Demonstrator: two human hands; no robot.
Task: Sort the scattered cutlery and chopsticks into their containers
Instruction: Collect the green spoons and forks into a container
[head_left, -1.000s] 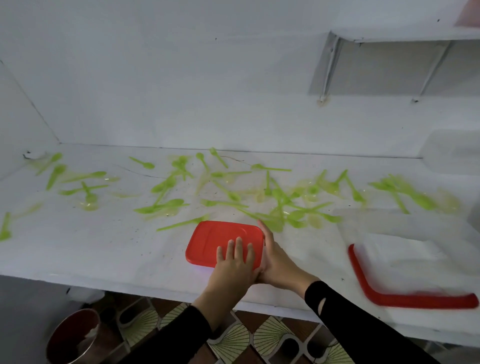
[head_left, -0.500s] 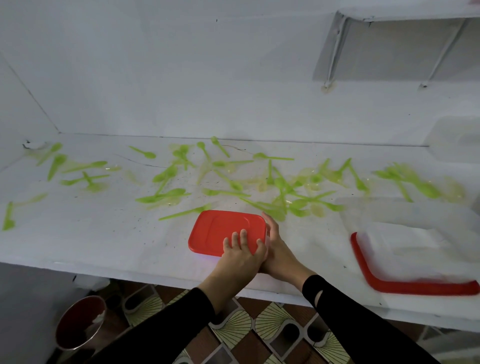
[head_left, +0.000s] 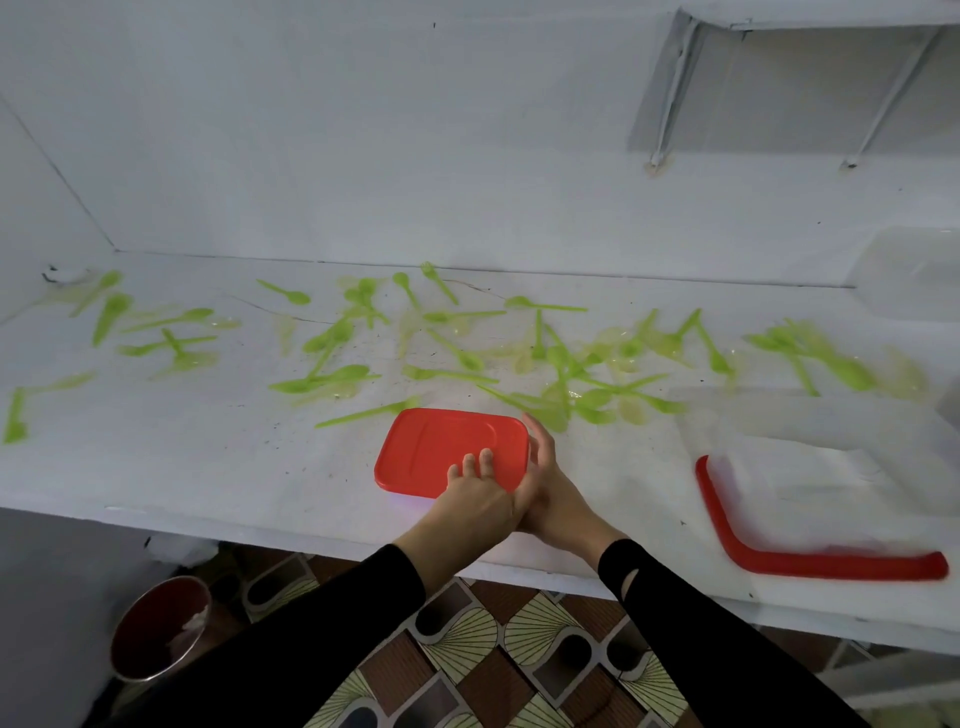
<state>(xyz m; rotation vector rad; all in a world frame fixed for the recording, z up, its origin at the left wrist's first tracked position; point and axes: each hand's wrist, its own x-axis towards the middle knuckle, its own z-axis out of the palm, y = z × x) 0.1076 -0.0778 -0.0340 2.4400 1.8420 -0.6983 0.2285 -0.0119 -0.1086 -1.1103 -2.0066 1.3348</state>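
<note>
- The white bench (head_left: 208, 467) runs across the whole view, and the red lid (head_left: 441, 447) lies near its front edge, about midway along.
- Green plastic cutlery (head_left: 332, 379) is strewn over the bench behind the red lid and out to both sides of it. It is mostly spoons and forks, many crossing one another in a dense tangle just behind the lid's far right corner. One long piece (head_left: 369, 414) lies just beside the lid's far left corner.
- A clear container (head_left: 779, 410) stands well to the right of the red lid, on top of a second red lid (head_left: 831, 566) that shows along its left and near sides.
- Another clear container (head_left: 909, 270), blurred, sits further right and back, against the wall.
- A metal bucket (head_left: 161, 629) stands on the patterned floor tiles (head_left: 493, 649), below and left of the red lid.
- The red lid lies flat, and a pale strip shows under its near edge.
- The left hand (head_left: 478, 493) rests on the lid's near right corner with its fingertips (head_left: 485, 457) on the top surface. Its thumb is hidden.
- The right hand (head_left: 545, 483) stands on edge against the lid's right side, its fingers straight and together, reaching to the far right corner.
- The two hands touch each other at that corner, and both arms are in black sleeves.
</note>
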